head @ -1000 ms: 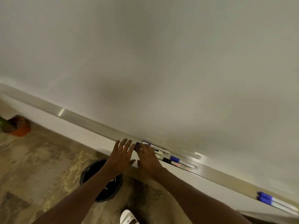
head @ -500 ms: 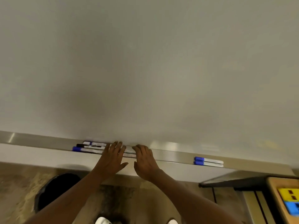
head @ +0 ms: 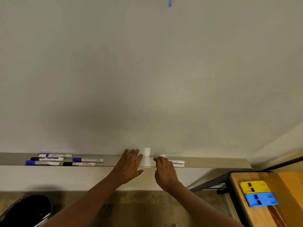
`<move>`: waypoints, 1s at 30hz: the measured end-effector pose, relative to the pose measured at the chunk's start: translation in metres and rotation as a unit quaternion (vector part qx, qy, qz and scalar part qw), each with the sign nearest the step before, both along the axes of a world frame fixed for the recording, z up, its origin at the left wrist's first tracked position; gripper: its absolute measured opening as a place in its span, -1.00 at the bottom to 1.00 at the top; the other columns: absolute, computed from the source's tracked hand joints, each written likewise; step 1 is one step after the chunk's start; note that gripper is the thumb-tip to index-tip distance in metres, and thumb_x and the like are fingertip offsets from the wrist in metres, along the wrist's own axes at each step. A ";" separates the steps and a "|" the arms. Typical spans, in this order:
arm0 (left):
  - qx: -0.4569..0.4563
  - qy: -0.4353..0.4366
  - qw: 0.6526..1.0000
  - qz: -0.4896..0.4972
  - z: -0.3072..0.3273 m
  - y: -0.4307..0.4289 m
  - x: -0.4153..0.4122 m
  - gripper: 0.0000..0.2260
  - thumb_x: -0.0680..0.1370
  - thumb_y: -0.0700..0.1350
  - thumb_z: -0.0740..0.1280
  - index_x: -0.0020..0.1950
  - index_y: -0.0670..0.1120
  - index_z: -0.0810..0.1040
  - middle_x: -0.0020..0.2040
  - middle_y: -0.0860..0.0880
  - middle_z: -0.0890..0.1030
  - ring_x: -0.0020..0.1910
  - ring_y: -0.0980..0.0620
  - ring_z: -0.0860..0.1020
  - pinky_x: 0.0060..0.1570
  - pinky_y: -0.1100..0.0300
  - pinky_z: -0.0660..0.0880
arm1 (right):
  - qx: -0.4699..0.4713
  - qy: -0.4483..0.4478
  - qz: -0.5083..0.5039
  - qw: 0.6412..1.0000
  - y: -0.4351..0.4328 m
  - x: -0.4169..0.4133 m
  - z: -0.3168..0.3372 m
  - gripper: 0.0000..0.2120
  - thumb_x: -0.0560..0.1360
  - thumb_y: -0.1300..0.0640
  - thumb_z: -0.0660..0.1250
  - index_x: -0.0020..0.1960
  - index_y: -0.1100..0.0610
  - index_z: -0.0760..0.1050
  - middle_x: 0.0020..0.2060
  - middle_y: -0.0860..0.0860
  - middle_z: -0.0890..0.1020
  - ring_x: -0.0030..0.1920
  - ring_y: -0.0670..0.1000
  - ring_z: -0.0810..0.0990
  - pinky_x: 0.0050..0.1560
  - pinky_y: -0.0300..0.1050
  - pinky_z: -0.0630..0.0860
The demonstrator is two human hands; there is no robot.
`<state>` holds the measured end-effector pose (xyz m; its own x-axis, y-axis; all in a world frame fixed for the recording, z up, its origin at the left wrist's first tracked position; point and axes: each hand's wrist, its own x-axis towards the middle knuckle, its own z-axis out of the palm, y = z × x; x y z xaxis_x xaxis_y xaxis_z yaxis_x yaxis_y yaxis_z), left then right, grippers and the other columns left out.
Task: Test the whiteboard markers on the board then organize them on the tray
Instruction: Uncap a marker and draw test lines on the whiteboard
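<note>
Tray [head: 213, 162]: a grey metal ledge along the lower edge of the whiteboard [head: 147, 79]. All the markers lie flat on it, lengthwise, with their caps toward the left.

Left group of five markers [head: 52, 159], toward the tray's left end. Three lie one behind another, with blue, black and blue at their left ends. Two more lie just to their right, one capped blue and one capped black. All have white barrels with printed labels, and the front right one's label is reddish.

Pair of markers [head: 177, 161], toward the right end, well apart from the group. Their white barrels lie parallel and close together. Their left ends are hidden under my right hand [head: 164, 171].

Right hand: the fingers bend down over the pair's left ends. I cannot tell whether they pinch the markers or only rest on them.

Left hand [head: 129, 166]: it lies flat across the tray between the group and the pair. The fingers are straight and close together, with their tips at the board's lower edge. It holds nothing.

A short blue stroke [head: 170, 2] shows at the board's top.

Surroundings: at lower right a wooden worktop [head: 242, 213] carries a yellow block [head: 254, 186] touching a blue block [head: 260, 199]. A black bin [head: 24, 210] stands on the floor [head: 139, 207] at lower left.
</note>
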<state>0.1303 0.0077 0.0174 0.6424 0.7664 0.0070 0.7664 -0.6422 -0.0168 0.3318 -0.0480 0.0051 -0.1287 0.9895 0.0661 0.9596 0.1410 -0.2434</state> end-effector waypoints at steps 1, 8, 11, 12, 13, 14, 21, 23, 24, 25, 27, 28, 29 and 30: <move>0.007 -0.003 1.000 -0.007 0.000 0.001 0.011 -0.39 0.31 0.26 0.49 0.18 -0.13 0.59 0.19 -0.21 0.58 0.12 -0.18 0.58 0.14 -0.15 0.51 | -0.014 -0.017 -0.012 1.000 0.000 0.011 0.002 -0.58 0.33 0.25 0.32 0.19 0.16 0.48 0.04 0.09 0.59 -0.02 0.13 0.56 -0.02 0.01 0.53; -0.003 0.033 0.999 -0.030 -0.015 0.003 0.068 -0.40 0.32 0.30 0.46 0.21 -0.06 0.58 0.20 -0.13 0.59 0.10 -0.10 0.59 0.07 -0.02 0.56 | -0.059 -0.129 -0.044 0.989 0.000 0.071 -0.002 -0.66 0.45 0.13 0.35 0.22 0.10 0.48 0.04 0.09 0.60 0.01 0.12 0.55 0.06 0.03 0.49; -0.004 0.050 0.998 -0.029 -0.020 0.003 0.085 -0.44 0.41 0.28 0.39 0.27 -0.05 0.53 0.26 -0.12 0.55 0.16 -0.11 0.56 0.13 -0.03 0.52 | -0.061 -0.153 -0.026 0.986 0.002 0.088 -0.009 -0.71 0.45 0.12 0.36 0.16 0.12 0.52 -0.01 0.10 0.62 -0.02 0.13 0.56 0.05 0.03 0.48; 0.003 0.052 0.998 -0.032 -0.021 0.004 0.092 -0.46 0.44 0.26 0.37 0.29 -0.05 0.51 0.28 -0.13 0.53 0.19 -0.12 0.54 0.17 -0.04 0.49 | -0.058 -0.162 -0.020 0.985 0.004 0.093 -0.011 -0.73 0.44 0.12 0.37 0.14 0.12 0.53 -0.04 0.10 0.62 -0.03 0.13 0.56 0.04 0.03 0.49; 0.008 0.054 0.998 -0.037 -0.022 0.005 0.096 -0.49 0.47 0.23 0.35 0.30 -0.05 0.50 0.30 -0.14 0.51 0.21 -0.13 0.53 0.20 -0.06 0.46 | -0.057 -0.173 -0.013 0.983 0.005 0.097 -0.012 -0.74 0.41 0.11 0.41 0.09 0.12 0.55 -0.10 0.09 0.63 -0.08 0.12 0.56 -0.01 0.01 0.50; 0.015 0.057 0.997 -0.046 -0.023 0.005 0.099 -0.52 0.47 0.22 0.36 0.27 -0.03 0.52 0.28 -0.14 0.52 0.18 -0.13 0.53 0.19 -0.05 0.46 | -0.061 -0.183 -0.008 0.981 0.007 0.099 -0.013 -0.74 0.33 0.10 0.49 0.00 0.10 0.58 -0.18 0.07 0.63 -0.16 0.09 0.57 -0.09 -0.01 0.52; 0.078 0.038 0.992 -0.089 -0.047 0.012 0.122 -0.72 0.30 0.09 0.55 -0.11 -0.02 0.64 -0.15 -0.03 0.62 -0.22 -0.01 0.57 -0.15 0.13 0.55 | 0.004 -0.152 0.030 0.988 0.020 0.116 -0.032 -0.60 -0.01 -0.02 0.67 -0.25 0.04 0.61 -0.38 -0.01 0.58 -0.34 0.03 0.56 -0.32 -0.10 0.53; 0.092 0.033 0.991 -0.087 -0.051 0.011 0.127 -0.76 0.31 0.06 0.54 -0.14 -0.03 0.63 -0.19 -0.03 0.61 -0.24 -0.01 0.55 -0.17 0.14 0.53 | 0.020 -0.149 0.048 0.987 0.024 0.119 -0.031 -0.61 -0.01 -0.04 0.67 -0.28 0.03 0.60 -0.38 -0.02 0.56 -0.34 0.01 0.55 -0.33 -0.14 0.51; 0.093 0.029 0.991 -0.086 -0.053 0.010 0.129 -0.76 0.32 0.06 0.54 -0.14 -0.03 0.62 -0.20 -0.02 0.60 -0.24 -0.01 0.54 -0.17 0.14 0.52 | 0.030 -0.143 0.056 0.988 0.025 0.120 -0.030 -0.62 0.00 -0.05 0.67 -0.29 0.03 0.60 -0.37 -0.03 0.56 -0.34 0.01 0.55 -0.32 -0.16 0.50; 0.094 0.021 0.992 -0.085 -0.055 0.009 0.130 -0.75 0.32 0.07 0.54 -0.13 -0.03 0.62 -0.20 -0.02 0.60 -0.24 -0.01 0.54 -0.18 0.14 0.52 | 0.041 -0.131 0.062 0.989 0.025 0.121 -0.027 -0.63 0.03 -0.06 0.66 -0.28 0.02 0.59 -0.36 -0.04 0.56 -0.33 0.00 0.54 -0.32 -0.17 0.49; 0.094 0.002 0.993 -0.071 -0.055 0.007 0.131 -0.72 0.31 0.05 0.56 -0.10 -0.03 0.61 -0.20 -0.01 0.60 -0.25 0.00 0.54 -0.23 0.14 0.53 | 0.066 -0.090 0.076 0.991 0.026 0.123 -0.020 -0.72 0.17 -0.05 0.60 -0.25 0.03 0.58 -0.33 -0.05 0.55 -0.32 0.00 0.53 -0.32 -0.19 0.47; 0.095 -0.009 0.994 -0.057 -0.051 0.007 0.131 -0.70 0.27 0.03 0.59 -0.09 -0.04 0.62 -0.21 -0.01 0.60 -0.26 0.00 0.55 -0.27 0.15 0.52 | 0.084 -0.065 0.090 0.990 0.026 0.123 -0.017 -0.79 0.27 -0.04 0.53 -0.23 0.04 0.57 -0.32 -0.04 0.55 -0.32 0.00 0.52 -0.32 -0.19 0.46; 0.096 -0.021 0.994 -0.042 -0.045 0.008 0.131 -0.66 0.22 -0.01 0.62 -0.09 -0.05 0.63 -0.24 -0.01 0.61 -0.29 0.01 0.55 -0.32 0.17 0.52 | 0.099 -0.040 0.107 0.989 0.027 0.122 -0.012 -0.84 0.37 -0.04 0.43 -0.20 0.06 0.57 -0.32 -0.03 0.55 -0.32 0.00 0.52 -0.34 -0.20 0.45; 0.093 -0.034 0.995 -0.024 -0.038 0.007 0.130 -0.62 0.15 -0.04 0.65 -0.11 -0.06 0.65 -0.27 -0.01 0.60 -0.33 0.01 0.55 -0.35 0.19 0.51 | 0.108 -0.017 0.120 0.987 0.030 0.120 -0.005 -0.82 0.44 -0.04 0.32 -0.17 0.07 0.57 -0.31 -0.02 0.57 -0.34 0.00 0.53 -0.37 -0.20 0.45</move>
